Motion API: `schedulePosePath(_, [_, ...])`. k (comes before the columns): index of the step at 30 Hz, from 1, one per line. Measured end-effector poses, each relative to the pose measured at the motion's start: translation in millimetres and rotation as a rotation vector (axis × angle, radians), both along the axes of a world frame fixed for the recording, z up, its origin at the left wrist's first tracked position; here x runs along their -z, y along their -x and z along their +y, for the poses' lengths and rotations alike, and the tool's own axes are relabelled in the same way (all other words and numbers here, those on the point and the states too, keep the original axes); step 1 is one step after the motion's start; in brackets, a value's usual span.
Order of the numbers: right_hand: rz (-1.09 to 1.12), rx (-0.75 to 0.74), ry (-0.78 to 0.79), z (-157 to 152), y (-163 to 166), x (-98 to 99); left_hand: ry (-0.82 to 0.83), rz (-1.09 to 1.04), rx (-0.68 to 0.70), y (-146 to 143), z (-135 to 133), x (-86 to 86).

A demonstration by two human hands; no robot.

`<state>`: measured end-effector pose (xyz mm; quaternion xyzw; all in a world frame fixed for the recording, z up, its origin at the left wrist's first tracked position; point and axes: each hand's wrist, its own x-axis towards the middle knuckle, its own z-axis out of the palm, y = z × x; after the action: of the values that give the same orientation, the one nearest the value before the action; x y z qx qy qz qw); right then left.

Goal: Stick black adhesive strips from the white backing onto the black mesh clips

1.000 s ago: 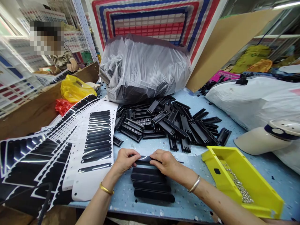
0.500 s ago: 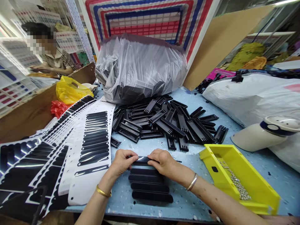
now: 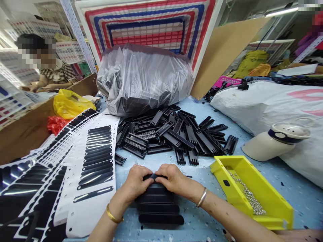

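Note:
My left hand (image 3: 136, 181) and my right hand (image 3: 173, 177) meet at the far end of a row of flat black bars (image 3: 160, 219). Thumbs and fingers of both hands are closed on one black bar (image 3: 153, 176), and only its middle shows between the fingertips. Several more bars lie parallel below it, nearer the table's front edge. To the left, a white backing sheet (image 3: 92, 215) carries glossy black strips (image 3: 97, 159) with rounded ends. Beyond my hands, slotted black plastic pieces (image 3: 171, 132) form a loose heap.
A yellow bin (image 3: 274, 198) with small metal parts stands at right, near a white bottle (image 3: 268, 144) lying on its side. Behind the heap sits a full plastic bag (image 3: 148, 80). More strip sheets (image 3: 27, 188) cover the left. A person (image 3: 54, 72) sits at far left.
My hands have slid inward along the bar, from near its ends to its middle, so the fingertips almost touch. The camera view has shifted slightly.

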<state>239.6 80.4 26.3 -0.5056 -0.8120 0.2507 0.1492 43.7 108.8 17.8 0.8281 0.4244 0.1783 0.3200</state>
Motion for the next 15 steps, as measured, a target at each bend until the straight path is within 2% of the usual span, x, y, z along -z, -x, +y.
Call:
schedulePosePath(4, [0.048, -0.007, 0.047, 2.1, -2.6, -3.7, 0.051, -0.083, -0.048, 1.7, 2.2, 2.6])
schedulePosePath(10, [0.088, 0.015, 0.086, 0.8, -1.8, -8.9, 0.08, -0.091, -0.064, 2.1, 2.8, 0.7])
schedulePosePath(15, [0.15, 0.069, 0.141, 4.1, -2.4, -5.5, 0.134, -0.119, -0.097, 1.1, 3.1, 1.6])
